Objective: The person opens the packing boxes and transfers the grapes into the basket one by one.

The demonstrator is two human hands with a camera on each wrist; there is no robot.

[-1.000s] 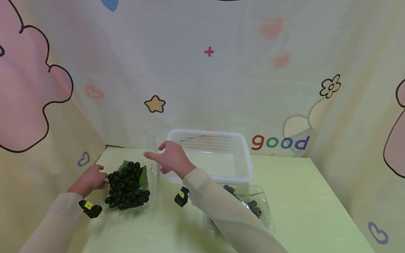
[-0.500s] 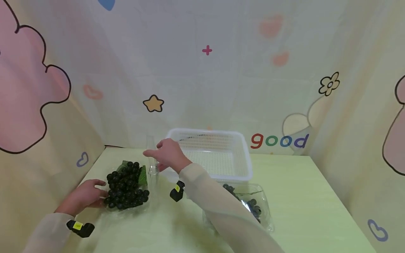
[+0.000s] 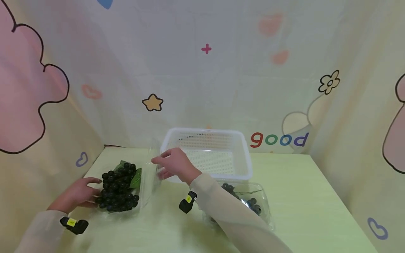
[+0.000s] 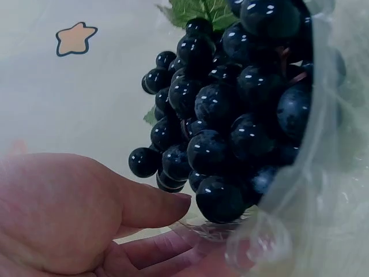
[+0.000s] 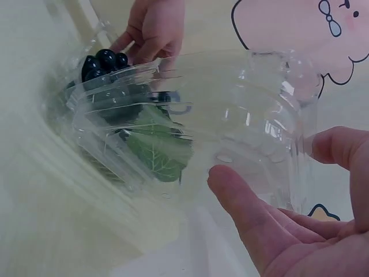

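A bunch of dark grapes (image 3: 117, 188) with green leaves (image 3: 136, 179) lies in a clear plastic clamshell box (image 3: 139, 207), whose lid stands raised on the right. My left hand (image 3: 77, 195) grips the box's left side; in the left wrist view its thumb (image 4: 155, 205) lies by the lowest grapes, fingers beneath the plastic. At the lid's upper edge is my right hand (image 3: 180, 163). In the right wrist view, the lid (image 5: 248, 127) runs between its thumb (image 5: 230, 184), in front, and its index finger (image 5: 331, 144) at the edge.
A white slotted basket (image 3: 218, 177) stands at the back middle, right behind the right hand. Another clear box (image 3: 262, 196) with dark grapes sits at front right, partly hidden by the right forearm. A printed curtain (image 3: 221, 88) hangs behind the pale table (image 3: 300, 196).
My left hand has moved down along the box's side. The box has shifted left, while my right hand has just drawn right and the lid now leans further out.
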